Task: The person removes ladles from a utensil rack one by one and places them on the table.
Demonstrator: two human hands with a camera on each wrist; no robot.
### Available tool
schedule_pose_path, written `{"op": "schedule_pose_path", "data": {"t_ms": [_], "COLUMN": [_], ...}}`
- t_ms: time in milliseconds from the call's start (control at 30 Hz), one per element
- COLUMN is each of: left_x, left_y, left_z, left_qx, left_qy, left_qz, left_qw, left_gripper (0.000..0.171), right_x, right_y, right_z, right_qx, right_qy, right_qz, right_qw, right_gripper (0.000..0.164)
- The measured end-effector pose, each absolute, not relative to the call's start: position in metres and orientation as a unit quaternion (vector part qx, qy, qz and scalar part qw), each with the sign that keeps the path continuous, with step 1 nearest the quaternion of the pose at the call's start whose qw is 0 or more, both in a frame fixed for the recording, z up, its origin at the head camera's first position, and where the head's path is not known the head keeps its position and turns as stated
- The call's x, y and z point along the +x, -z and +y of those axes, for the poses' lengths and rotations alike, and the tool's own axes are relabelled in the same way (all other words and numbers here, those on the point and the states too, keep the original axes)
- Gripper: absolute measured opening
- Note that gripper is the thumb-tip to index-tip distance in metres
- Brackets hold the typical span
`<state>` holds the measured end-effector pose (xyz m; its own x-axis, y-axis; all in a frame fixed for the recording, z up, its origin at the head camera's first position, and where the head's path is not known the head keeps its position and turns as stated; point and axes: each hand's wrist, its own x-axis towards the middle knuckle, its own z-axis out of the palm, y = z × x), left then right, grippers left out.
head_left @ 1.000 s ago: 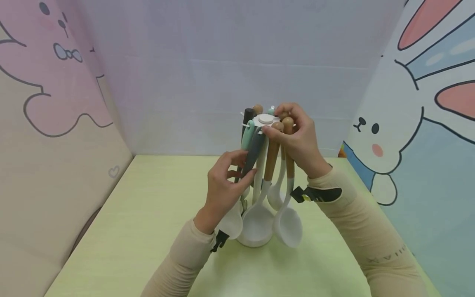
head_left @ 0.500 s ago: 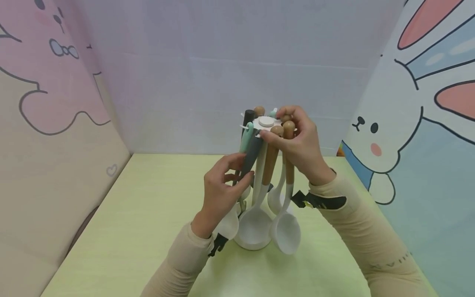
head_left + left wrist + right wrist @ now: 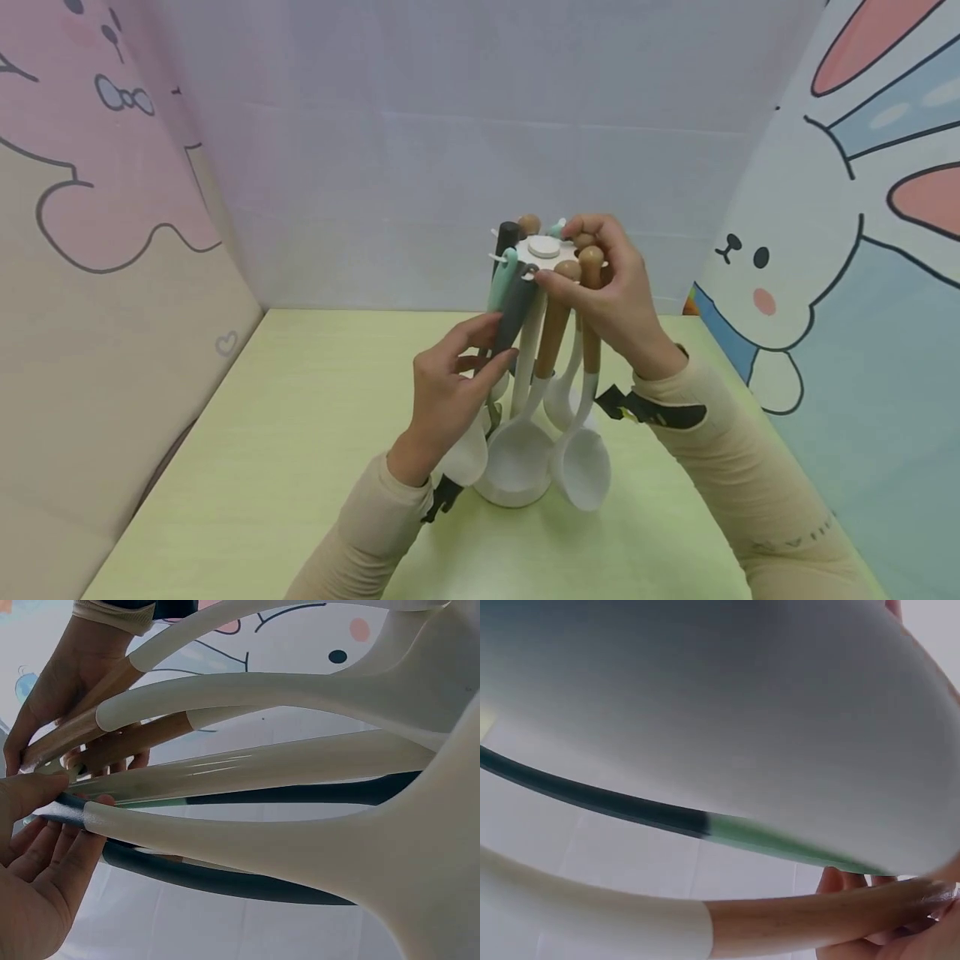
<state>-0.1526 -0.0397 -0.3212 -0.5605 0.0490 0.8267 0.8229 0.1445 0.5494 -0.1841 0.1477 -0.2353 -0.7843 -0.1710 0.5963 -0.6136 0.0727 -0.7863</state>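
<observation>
A white rotating utensil stand holds several hanging kitchen utensils around its top. My left hand pinches the dark grey handle of a white-headed utensil on the stand's front left. In the left wrist view, that utensil's white shaft widens toward the right; its full head shape is unclear. The handle's upper end is at a hook. My right hand grips the stand's top edge, thumb in front by that hook, fingers behind. Beside the right hand hang a white ladle and another large white scoop, both with wooden handles.
A mint handle and a black handle hang at the stand's left. The stand's round base rests on a pale yellow-green table. Cartoon-printed panels stand left and right, with a plain wall behind.
The head view has shifted slightly. My right hand and the stand's top appear a little lower and farther right than a second ago. Both hands keep their holds.
</observation>
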Motion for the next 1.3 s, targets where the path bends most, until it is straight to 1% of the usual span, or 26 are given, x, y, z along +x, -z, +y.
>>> {"op": "schedule_pose_path", "data": {"t_ms": [200,333,500,733,1067,1300], "left_x": [-0.153,-0.152,-0.152,-0.151,-0.147,-0.139], "left_y": [0.321,0.319,0.319,0.319,0.318,0.314], "left_z": [-0.039,-0.038,-0.037,-0.038,-0.04,-0.045], "left_qx": [-0.324,-0.328,-0.327,-0.326,-0.323,-0.339], "left_qy": [0.573,0.574,0.573,0.573,0.579,0.583], "left_qz": [-0.672,-0.666,-0.665,-0.664,-0.655,-0.635], "left_qw": [0.34,0.345,0.349,0.352,0.363,0.377], "left_gripper": [0.039,0.039,0.04,0.039,0.04,0.036], "right_x": [-0.188,-0.188,-0.187,-0.19,-0.19,-0.193], "right_y": [0.241,0.241,0.239,0.24,0.239,0.242], "right_z": [0.15,0.151,0.152,0.155,0.154,0.155], "right_qx": [0.307,0.327,0.337,0.359,0.353,0.35], "right_qy": [-0.633,-0.635,-0.638,-0.64,-0.639,-0.638], "right_qz": [-0.685,-0.673,-0.666,-0.655,-0.66,-0.662], "right_qw": [0.188,0.191,0.191,0.18,0.177,0.181], "right_gripper": [0.04,0.045,0.035,0.034,0.035,0.034]}}
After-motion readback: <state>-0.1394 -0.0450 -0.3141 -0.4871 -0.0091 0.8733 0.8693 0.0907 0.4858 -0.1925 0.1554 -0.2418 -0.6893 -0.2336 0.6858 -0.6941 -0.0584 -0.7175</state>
